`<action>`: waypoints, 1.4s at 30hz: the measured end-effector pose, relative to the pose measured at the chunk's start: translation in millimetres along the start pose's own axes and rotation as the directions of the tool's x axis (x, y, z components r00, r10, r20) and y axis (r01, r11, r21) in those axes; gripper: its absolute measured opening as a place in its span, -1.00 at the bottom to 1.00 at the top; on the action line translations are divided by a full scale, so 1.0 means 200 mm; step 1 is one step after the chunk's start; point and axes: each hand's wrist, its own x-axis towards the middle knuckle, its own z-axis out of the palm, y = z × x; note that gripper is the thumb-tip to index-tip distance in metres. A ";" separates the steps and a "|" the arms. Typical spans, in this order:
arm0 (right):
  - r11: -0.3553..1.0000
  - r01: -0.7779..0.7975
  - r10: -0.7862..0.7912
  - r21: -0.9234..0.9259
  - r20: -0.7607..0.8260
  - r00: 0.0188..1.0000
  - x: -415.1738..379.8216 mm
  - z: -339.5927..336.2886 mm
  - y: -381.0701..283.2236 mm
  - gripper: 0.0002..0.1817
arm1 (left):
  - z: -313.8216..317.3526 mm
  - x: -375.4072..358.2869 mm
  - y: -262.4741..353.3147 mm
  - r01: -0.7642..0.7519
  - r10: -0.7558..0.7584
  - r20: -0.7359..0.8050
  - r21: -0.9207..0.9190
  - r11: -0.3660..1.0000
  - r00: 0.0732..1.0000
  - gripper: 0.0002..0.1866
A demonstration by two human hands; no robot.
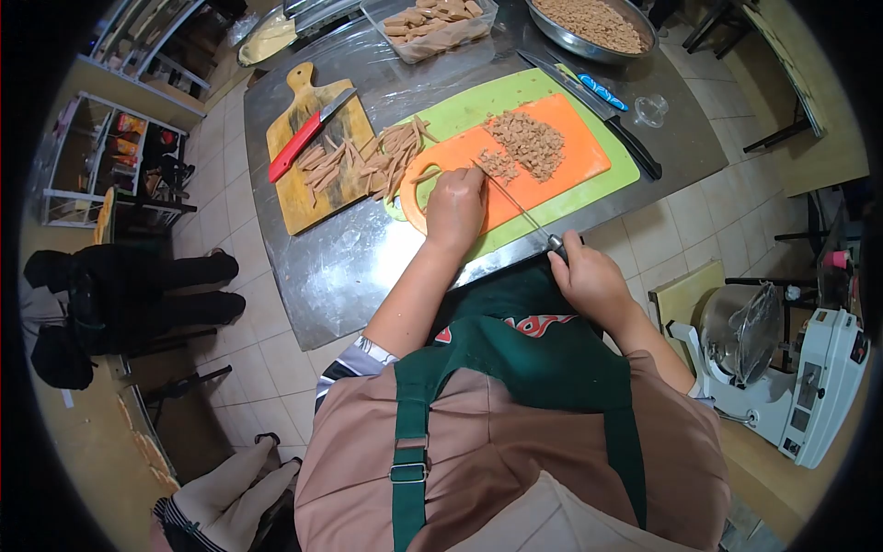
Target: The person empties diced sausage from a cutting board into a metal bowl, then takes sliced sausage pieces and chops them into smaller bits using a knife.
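Observation:
My right hand (593, 276) is closed round the dark handle of a kitchen knife (522, 213). The blade slants up and left across an orange cutting board (575, 164), its tip beside my left hand (457, 204). That hand is closed, fingers curled down on the board; whatever they press on is hidden beneath them. Just right of the blade lie small chopped brown bits (498, 166), next to a bigger chopped pile (533, 143). Brown meat-like strips (397, 152) are heaped left of the orange board. Under it lies a green cutting mat (602, 152).
A wooden board (299, 207) bears more strips and a red-handled knife (299, 147). A black-handled knife (630, 147) lies at right, near a blue-patterned handle (602, 92). Behind stand a plastic tub (432, 41) of brown pieces and a metal bowl (644, 46). Other people are at left.

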 end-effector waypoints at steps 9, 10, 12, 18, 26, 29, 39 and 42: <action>0.999 -0.030 0.031 -0.019 0.055 0.998 0.13 0.06 -0.05 -0.73 | -0.01 -0.01 0.01 -0.009 0.003 -0.078 -0.076 0.997 0.997 -0.95; 1.000 -0.027 0.027 -0.002 0.038 0.999 0.10 0.06 -0.02 -0.73 | -0.02 -0.01 0.01 0.024 -0.035 -0.086 -0.124 0.992 0.996 -0.95; 1.000 -0.012 0.012 -0.011 0.035 0.999 0.00 0.06 0.03 -0.73 | -0.02 -0.02 0.01 0.063 -0.081 -0.093 -0.174 0.983 0.992 -0.95; 1.000 -0.001 0.000 -0.016 -0.019 1.000 -0.05 0.01 0.05 -0.72 | -0.01 -0.01 -0.01 0.040 -0.050 -0.066 -0.139 0.990 0.997 -0.93; 0.998 0.053 -0.053 -0.030 -0.022 0.998 0.12 0.10 -0.04 -0.72 | -0.02 -0.02 -0.01 0.025 -0.029 -0.043 -0.091 0.996 0.999 -0.93; 0.997 0.055 -0.056 -0.051 -0.009 0.998 0.13 0.11 -0.04 -0.72 | -0.04 -0.03 -0.01 0.015 -0.024 -0.078 -0.117 0.993 0.997 -0.93; 1.000 0.018 -0.018 0.020 -0.021 1.000 0.00 0.04 0.03 -0.72 | -0.04 -0.03 -0.02 0.060 -0.063 -0.032 -0.104 0.993 0.997 -0.94; 0.998 0.049 -0.047 0.035 -0.046 0.998 0.00 0.01 0.00 -0.72 | -0.04 -0.05 -0.02 0.075 -0.081 -0.046 -0.136 0.988 0.996 -0.93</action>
